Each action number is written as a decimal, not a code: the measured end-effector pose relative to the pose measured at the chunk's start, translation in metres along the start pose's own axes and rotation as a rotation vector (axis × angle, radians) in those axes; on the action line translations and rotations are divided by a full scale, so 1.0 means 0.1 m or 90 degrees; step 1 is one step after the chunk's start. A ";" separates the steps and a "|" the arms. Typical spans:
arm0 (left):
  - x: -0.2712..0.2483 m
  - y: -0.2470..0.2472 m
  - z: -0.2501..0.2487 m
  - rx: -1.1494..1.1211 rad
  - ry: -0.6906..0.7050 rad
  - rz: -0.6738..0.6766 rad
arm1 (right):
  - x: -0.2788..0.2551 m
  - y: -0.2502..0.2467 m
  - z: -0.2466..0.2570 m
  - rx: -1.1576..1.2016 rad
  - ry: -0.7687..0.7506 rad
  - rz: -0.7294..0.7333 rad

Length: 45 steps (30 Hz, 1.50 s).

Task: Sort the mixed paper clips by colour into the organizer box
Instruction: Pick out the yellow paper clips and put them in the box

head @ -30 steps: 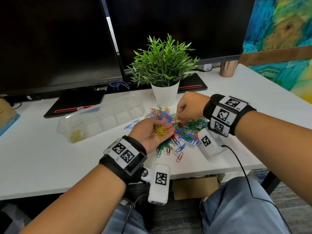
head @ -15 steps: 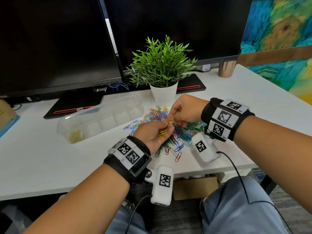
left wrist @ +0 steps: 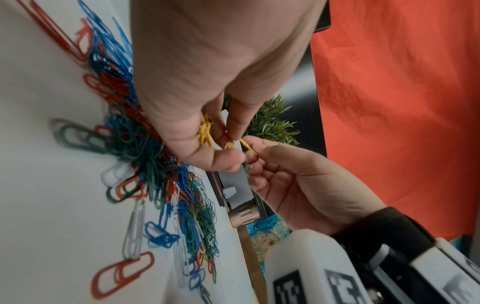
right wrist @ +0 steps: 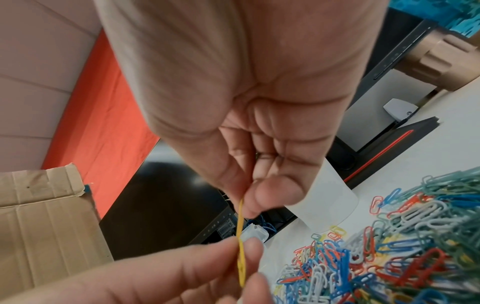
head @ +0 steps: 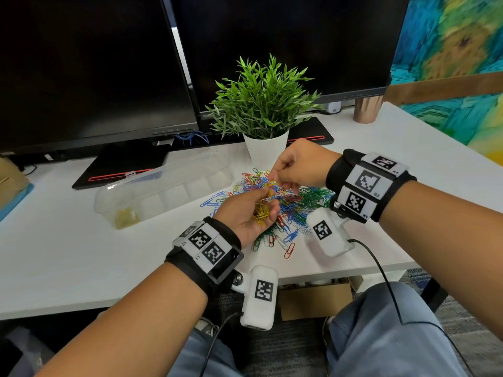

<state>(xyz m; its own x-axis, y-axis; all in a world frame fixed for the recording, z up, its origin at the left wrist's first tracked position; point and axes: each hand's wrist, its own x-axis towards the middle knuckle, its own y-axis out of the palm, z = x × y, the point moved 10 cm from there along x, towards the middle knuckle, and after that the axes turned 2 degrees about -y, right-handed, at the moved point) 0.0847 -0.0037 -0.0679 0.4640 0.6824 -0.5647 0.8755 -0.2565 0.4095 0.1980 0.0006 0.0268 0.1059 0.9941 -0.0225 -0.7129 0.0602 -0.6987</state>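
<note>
Right hand (head: 298,165): thumb and forefinger pinch one yellow paper clip (head: 270,183), other fingers curled. Left hand (head: 249,213): palm up, fingers curled round a bunch of yellow clips (head: 261,212), its fingertips also touching the pinched clip. Both hands meet above the mixed clip pile (head: 296,205) on the white desk (head: 68,248).

Organizer box (head: 163,191): clear plastic, lid raised, at 9 o'clock from the pile, just beside it; yellow clips lie in its leftmost compartment (head: 125,216).

Potted plant (head: 262,104): at 12 o'clock from the pile. Two dark monitors (head: 81,63) stand behind.
</note>
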 end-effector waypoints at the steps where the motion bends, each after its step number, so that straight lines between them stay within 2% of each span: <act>1: 0.00 0.02 0.00 -0.017 0.000 0.009 | 0.00 0.00 0.00 0.005 0.003 -0.004; 6: -0.04 0.16 -0.05 -0.130 0.010 0.088 | -0.04 0.10 0.03 0.035 -0.003 0.041; 10: 0.00 0.11 -0.03 -0.106 0.002 0.048 | -0.05 -0.01 0.00 0.017 -0.005 0.010; 13: 0.03 0.02 -0.01 -0.078 -0.012 0.013 | -0.07 -0.19 -0.21 -0.098 0.042 -0.012; 16: 0.03 -0.02 0.02 -0.094 -0.034 0.012 | -0.13 -0.21 -0.52 -0.282 0.123 0.059; 19: 0.05 -0.02 0.00 -0.107 -0.030 0.013 | -0.21 -0.12 -0.72 -0.321 0.160 0.119; 23: 0.07 -0.03 -0.01 -0.113 -0.030 0.015 | -0.23 -0.08 -0.77 -0.334 0.137 0.117; 28: 0.06 -0.05 -0.01 -0.100 -0.028 0.012 | -0.20 -0.14 -0.71 -0.425 0.112 0.100; 36: 0.08 -0.06 0.03 -0.096 -0.034 0.001 | -0.19 -0.13 -0.82 -0.387 0.162 0.098; 41: 0.06 -0.05 0.03 -0.109 -0.032 0.002 | -0.21 -0.13 -0.71 -0.445 0.143 0.068; 45: 0.04 -0.04 0.04 -0.112 -0.034 0.004 | -0.21 -0.05 -0.66 -0.488 0.131 0.099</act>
<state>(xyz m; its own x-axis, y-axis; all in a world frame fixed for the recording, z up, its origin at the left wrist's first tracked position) 0.0839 -0.0022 -0.0745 0.4804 0.6426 -0.5969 0.8375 -0.1340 0.5298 0.2453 -0.0262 -0.0163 0.2227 0.9451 -0.2390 -0.0645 -0.2304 -0.9710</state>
